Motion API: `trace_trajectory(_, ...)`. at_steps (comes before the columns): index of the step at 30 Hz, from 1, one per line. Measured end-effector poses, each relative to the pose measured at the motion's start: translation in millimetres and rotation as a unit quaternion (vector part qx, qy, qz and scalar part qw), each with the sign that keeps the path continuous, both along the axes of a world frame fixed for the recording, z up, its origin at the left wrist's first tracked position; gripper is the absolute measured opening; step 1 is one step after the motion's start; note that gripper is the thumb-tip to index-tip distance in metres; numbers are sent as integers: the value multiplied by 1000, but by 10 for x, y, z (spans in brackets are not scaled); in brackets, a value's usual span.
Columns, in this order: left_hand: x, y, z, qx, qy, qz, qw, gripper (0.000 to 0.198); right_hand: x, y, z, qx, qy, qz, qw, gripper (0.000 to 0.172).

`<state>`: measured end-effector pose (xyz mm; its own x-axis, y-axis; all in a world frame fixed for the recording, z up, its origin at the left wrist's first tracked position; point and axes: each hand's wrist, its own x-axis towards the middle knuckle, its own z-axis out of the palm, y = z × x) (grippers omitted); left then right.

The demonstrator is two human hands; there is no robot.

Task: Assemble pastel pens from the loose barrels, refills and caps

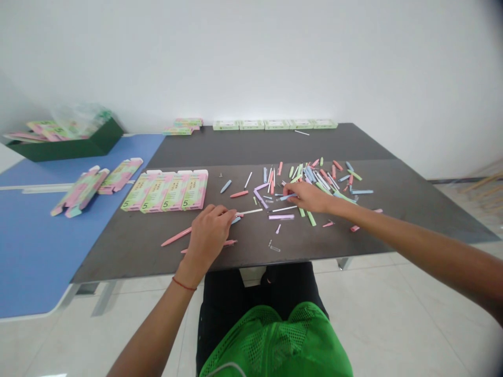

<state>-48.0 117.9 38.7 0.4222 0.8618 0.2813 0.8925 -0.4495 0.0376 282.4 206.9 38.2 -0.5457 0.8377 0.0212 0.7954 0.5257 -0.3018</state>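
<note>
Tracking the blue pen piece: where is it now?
Head view: the blue pen piece is right of centre over the dark table, pinched in the right hand beside scattered pen parts.

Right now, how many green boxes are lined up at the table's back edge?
5 green boxes, side by side in one row along the dark table's far edge; none seems hidden.

Cartons lie left of the pen parts on the table.

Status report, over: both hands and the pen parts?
Right hand pinching blue pen piece beside scattered pen parts. Left hand curled over pink pen, grip unclear. Flat cartons farther left, untouched.
</note>
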Motion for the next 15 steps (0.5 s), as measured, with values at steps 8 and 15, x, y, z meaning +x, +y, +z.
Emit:
trace_trajectory(8,173,-382,-28,-111,-12,19,994,17,204,-176,-130,-6,233,-73,970,19)
trace_trajectory(15,394,-461,-114,-87,27,50,995,17,239,-451,-102,24,299,-123,946,22)
